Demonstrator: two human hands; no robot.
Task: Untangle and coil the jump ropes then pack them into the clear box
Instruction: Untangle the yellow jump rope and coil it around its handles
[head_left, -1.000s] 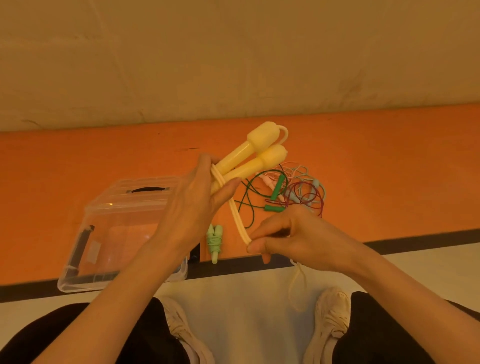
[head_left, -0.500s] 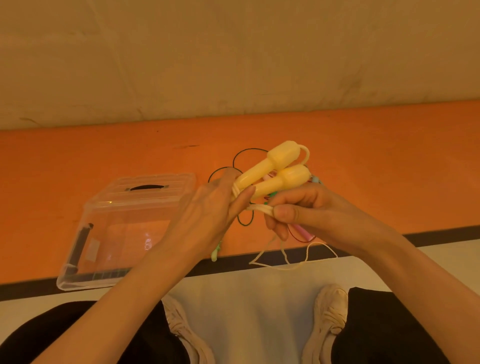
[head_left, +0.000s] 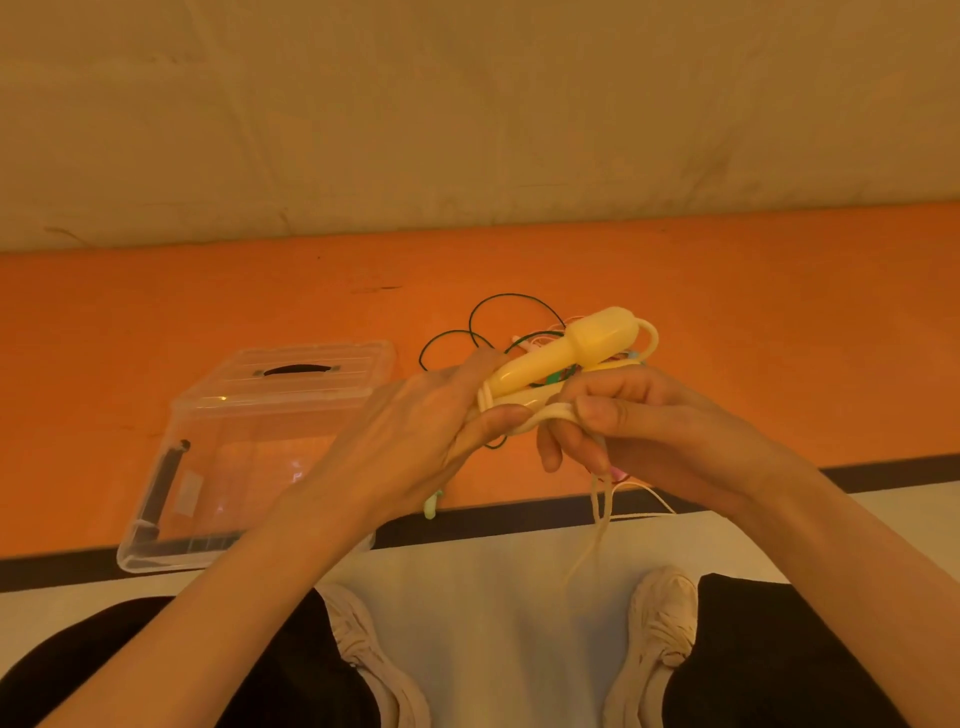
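While the yellow handles (head_left: 566, 348) lie side by side in the left hand (head_left: 415, 431), gripped by curled fingers and thumb, the right hand (head_left: 644, 426) pinches the cord (head_left: 545, 418) at their base, the slack hanging toward 6 o'clock. This looks like the coiling step: next the cord needs wrapping round the handles. More ropes (head_left: 498, 332) sit tangled on the floor behind, at 12; the box (head_left: 249, 400) waits at 9.
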